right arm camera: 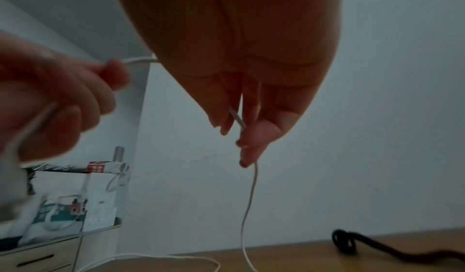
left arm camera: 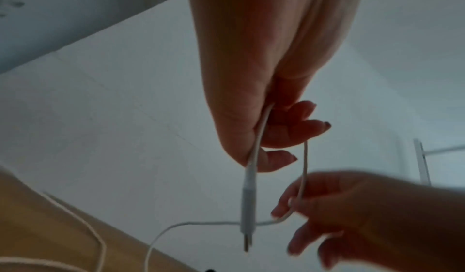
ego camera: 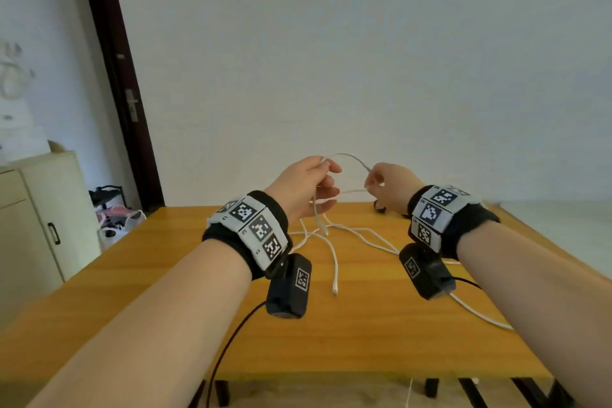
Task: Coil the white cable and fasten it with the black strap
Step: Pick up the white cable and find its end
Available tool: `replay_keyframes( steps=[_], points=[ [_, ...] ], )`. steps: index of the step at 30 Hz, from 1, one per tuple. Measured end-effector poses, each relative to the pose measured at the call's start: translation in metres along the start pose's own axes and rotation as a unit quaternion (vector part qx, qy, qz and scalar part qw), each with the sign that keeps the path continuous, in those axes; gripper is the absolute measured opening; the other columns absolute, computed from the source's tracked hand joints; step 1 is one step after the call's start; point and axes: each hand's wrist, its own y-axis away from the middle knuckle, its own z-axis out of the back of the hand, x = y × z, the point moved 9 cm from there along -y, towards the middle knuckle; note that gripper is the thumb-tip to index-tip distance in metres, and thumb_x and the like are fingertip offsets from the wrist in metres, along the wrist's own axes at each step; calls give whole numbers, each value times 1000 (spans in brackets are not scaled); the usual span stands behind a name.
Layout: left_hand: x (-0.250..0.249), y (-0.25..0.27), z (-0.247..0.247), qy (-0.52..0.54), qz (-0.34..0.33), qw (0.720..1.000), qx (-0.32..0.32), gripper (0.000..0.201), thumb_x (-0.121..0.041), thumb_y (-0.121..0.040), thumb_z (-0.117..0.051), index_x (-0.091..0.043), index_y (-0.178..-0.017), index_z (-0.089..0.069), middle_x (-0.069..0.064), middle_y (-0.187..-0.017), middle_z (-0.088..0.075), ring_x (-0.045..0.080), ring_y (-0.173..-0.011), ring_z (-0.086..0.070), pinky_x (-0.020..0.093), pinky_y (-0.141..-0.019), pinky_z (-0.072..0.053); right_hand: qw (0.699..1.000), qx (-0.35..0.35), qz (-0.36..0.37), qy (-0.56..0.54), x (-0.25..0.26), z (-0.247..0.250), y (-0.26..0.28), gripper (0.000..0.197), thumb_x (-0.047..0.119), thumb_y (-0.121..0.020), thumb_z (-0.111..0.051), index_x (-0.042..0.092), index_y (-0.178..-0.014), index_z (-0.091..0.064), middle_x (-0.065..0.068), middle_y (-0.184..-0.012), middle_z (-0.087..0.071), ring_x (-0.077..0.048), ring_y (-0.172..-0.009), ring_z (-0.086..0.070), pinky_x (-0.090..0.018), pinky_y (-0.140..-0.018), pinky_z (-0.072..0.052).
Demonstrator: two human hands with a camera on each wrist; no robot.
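Our left hand (ego camera: 306,187) pinches the white cable (ego camera: 351,157) near its plug and our right hand (ego camera: 389,187) pinches it just beside, both grips raised above the table (ego camera: 165,291) where the rest trails. We should make even loops, feeding slack without twisting. The black strap (right arm camera: 344,241) waits at the table's far edge.

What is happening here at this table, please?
A person is starting to coil a white cable. The left hand holds it near one plug end, and the right hand pinches it a little further along, so a short arc spans between them. Most of the cable lies loose on the wooden table. The black strap lies untouched on the table behind the right hand.
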Motion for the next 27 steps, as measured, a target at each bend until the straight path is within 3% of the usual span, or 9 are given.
replay_keyframes(
  steps=[2, 4, 8, 14, 16, 19, 23, 25, 27],
  points=[
    [-6, 4, -7, 92, 11, 996, 14, 28, -18, -102, -34, -15, -84, -56, -2, -63, -43, 11, -60, -50, 28, -65, -46, 999, 19, -19, -48, -13, -8, 3, 19, 9, -94, -46, 14, -78, -55, -11, -106, -61, -29, -86, -62, -33, -65, -53],
    [-11, 5, -13, 165, 15, 986, 22, 28, -18, -102, -33, -14, -84, -54, -2, -63, -41, 11, -58, -46, 29, -65, -43, 996, 28, -23, -85, -22, -17, 4, 28, 8, -92, -48, 20, -67, -45, -7, -102, -60, -25, -86, -57, -36, -70, -54],
    [-15, 0, -20, 273, 10, 962, 28, 28, -19, -101, -34, -13, -85, -56, -3, -58, -42, 10, -55, -45, 29, -67, -43, 989, 29, -15, -146, -32, -34, 2, 30, 10, -91, -52, 27, -68, -43, -3, -104, -57, -20, -92, -53, -42, -88, -50],
    [-24, -19, -7, 379, -25, 925, 24, 26, -23, -100, -39, -15, -84, -58, -6, -52, -40, 7, -46, -47, 27, -63, -46, 987, 75, -17, -144, -42, -63, -12, 23, 13, -92, -51, 26, -74, -44, -11, -109, -61, -18, -82, -53, -32, -75, -46],
    [-25, -26, 2, 389, -35, 920, 20, 25, -23, -99, -40, -16, -86, -60, -6, -52, -41, 6, -46, -48, 27, -62, -48, 988, 88, -20, -128, -45, -72, -15, 16, 13, -94, -49, 20, -80, -48, -10, -107, -62, -14, -77, -55, -23, -68, -44],
    [-20, -35, 14, 352, -40, 935, 9, 27, -24, -100, -40, -17, -91, -64, -5, -55, -43, 7, -50, -48, 28, -64, -46, 984, 38, -28, -171, -48, -69, -23, 10, 15, -95, -48, 14, -85, -50, -8, -95, -71, -23, -87, -64, -29, -74, -46],
    [-4, -46, 21, 292, -32, 956, -19, 26, -26, -100, -40, -21, -96, -64, -4, -58, -46, 9, -56, -46, 29, -67, -45, 969, -36, -50, -240, -47, -57, -28, 13, 21, -96, -46, 12, -102, -53, -3, -67, -64, -20, -66, -66, -34, -68, -53],
    [4, -52, 22, 278, -27, 960, -23, 25, -27, -100, -40, -22, -99, -64, -4, -60, -47, 10, -57, -47, 29, -65, -46, 974, -53, -38, -219, -40, -51, -28, 21, 22, -97, -43, 13, -109, -58, -1, -62, -54, -20, -59, -59, -22, -54, -49],
    [9, -56, 21, 257, -26, 966, -22, 24, -28, -100, -40, -24, -104, -63, -3, -63, -48, 10, -59, -48, 29, -65, -47, 988, -46, -5, -146, -27, -50, -29, 28, 20, -98, -41, 14, -117, -61, -1, -71, -57, -21, -66, -56, -19, -56, -43]
  ],
)
